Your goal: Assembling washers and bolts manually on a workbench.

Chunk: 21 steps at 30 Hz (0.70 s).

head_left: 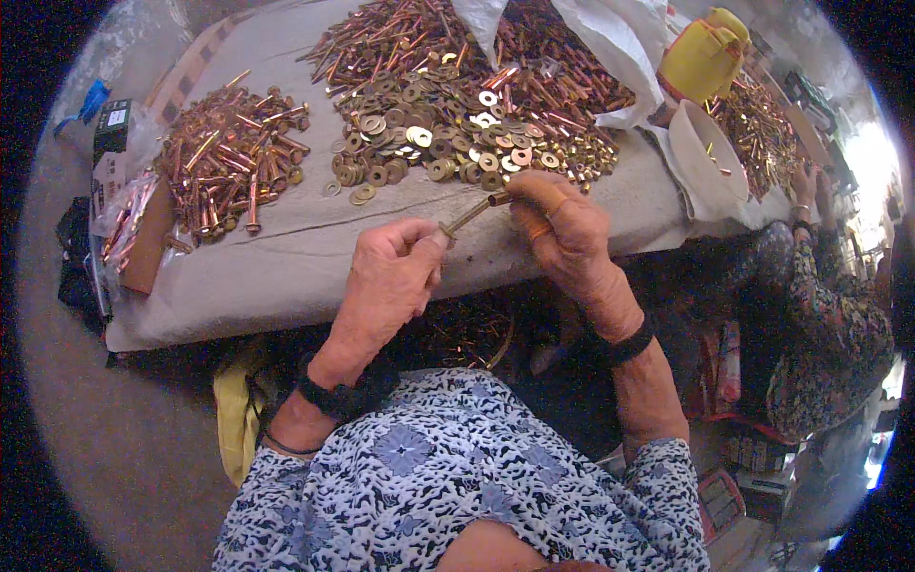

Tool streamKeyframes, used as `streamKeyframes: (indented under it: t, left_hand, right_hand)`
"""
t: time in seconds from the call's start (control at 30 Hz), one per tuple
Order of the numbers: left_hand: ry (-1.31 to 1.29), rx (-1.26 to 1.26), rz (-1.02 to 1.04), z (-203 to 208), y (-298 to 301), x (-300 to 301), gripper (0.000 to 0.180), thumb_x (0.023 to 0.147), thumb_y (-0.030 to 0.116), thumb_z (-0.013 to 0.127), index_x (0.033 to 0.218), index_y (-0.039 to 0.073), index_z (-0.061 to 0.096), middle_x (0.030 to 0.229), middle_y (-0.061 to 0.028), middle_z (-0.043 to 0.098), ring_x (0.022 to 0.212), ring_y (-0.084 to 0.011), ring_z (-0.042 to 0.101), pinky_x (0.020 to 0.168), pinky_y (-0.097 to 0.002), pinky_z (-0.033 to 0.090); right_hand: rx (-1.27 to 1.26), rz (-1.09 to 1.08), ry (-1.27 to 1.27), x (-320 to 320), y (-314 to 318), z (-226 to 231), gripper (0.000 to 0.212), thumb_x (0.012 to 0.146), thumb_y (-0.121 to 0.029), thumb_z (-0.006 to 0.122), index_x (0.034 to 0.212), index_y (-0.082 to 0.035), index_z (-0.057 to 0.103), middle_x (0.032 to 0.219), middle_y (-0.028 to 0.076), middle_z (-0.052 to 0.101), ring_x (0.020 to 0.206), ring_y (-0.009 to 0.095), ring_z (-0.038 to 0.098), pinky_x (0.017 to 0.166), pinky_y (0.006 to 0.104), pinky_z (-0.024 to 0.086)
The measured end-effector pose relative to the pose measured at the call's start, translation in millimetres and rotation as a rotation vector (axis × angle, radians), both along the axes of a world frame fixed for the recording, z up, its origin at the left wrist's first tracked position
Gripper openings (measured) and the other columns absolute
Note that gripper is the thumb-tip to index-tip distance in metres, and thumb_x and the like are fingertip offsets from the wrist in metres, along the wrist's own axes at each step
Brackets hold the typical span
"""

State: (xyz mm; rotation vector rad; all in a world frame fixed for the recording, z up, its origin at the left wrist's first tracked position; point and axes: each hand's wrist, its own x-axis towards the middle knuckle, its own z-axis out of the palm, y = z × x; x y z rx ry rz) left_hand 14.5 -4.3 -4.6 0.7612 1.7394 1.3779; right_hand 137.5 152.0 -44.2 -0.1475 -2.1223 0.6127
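Above the table's near edge, my left hand (383,272) pinches a long brass-coloured bolt (467,217) near its head, where a flat washer seems to sit. My right hand (577,234), with tan wraps on its fingers, grips a short copper-coloured metal sleeve (499,199) at the bolt's other end. How far the sleeve is over the shank I cannot tell. Just beyond my hands spreads a heap of flat washers (410,136). Small nut-like pieces (593,160) lie right of it, close to my right hand.
Long bolts (391,43) are heaped at the back. Bolts with parts on them form a pile (229,157) at left, beside an open cardboard box (148,238). On the right stand a yellow jug (701,59) and a white bowl (701,157); another person's hands (805,181) work past them.
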Motion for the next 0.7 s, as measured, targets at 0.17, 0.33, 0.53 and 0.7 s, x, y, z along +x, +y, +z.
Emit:
streamKeyframes:
  t: [0.17, 0.33, 0.53, 0.7]
  left_hand:
    - [0.384, 0.011, -0.011, -14.2, 0.0, -3.6, 0.019, 0.083, 0.016, 0.051, 0.082, -0.001, 0.059, 0.054, -0.0001, 0.049, 0.043, -0.0051, 0.044, 0.038, -0.021, 0.035]
    - [0.27, 0.009, -0.053, -15.9, -1.2, -0.3, 0.02, 0.085, 0.017, 0.049, 0.089, 0.0, 0.058, 0.055, -0.0007, 0.049, 0.044, -0.0059, 0.045, 0.04, -0.0212, 0.037]
    - [0.076, 0.025, -0.18, -13.4, 0.5, 5.0, 0.021, 0.087, 0.018, 0.048, 0.096, 0.001, 0.056, 0.056, -0.0012, 0.05, 0.039, -0.006, 0.044, 0.036, -0.0203, 0.035]
    - [0.01, -0.038, -0.189, -7.6, 1.5, 5.2, 0.018, 0.087, 0.018, 0.05, 0.09, 0.002, 0.057, 0.056, -0.0011, 0.05, 0.035, -0.0056, 0.042, 0.031, -0.0199, 0.031]
  right_hand:
    - [-0.007, -0.001, 0.005, 0.5, -4.4, -1.6, 0.023, 0.073, 0.005, 0.059, 0.094, -0.002, 0.06, 0.093, 0.011, 0.059, 0.082, 0.023, 0.059, 0.074, 0.0276, 0.046]
    - [-0.403, 0.174, 0.02, 1.8, -11.6, 7.5, 0.022, 0.074, 0.001, 0.056, 0.096, -0.004, 0.06, 0.088, 0.011, 0.06, 0.076, 0.022, 0.059, 0.066, 0.0283, 0.047]
    - [-0.698, 0.177, -0.24, 4.8, -35.9, 10.3, 0.02, 0.082, -0.016, 0.056, 0.096, -0.003, 0.059, 0.079, 0.01, 0.063, 0.067, 0.016, 0.059, 0.06, 0.0279, 0.047]
    - [-0.644, 0.031, -0.2, 10.2, -29.5, 3.8, 0.019, 0.082, -0.018, 0.056, 0.095, -0.005, 0.059, 0.078, 0.013, 0.063, 0.069, 0.022, 0.062, 0.06, 0.0301, 0.047]
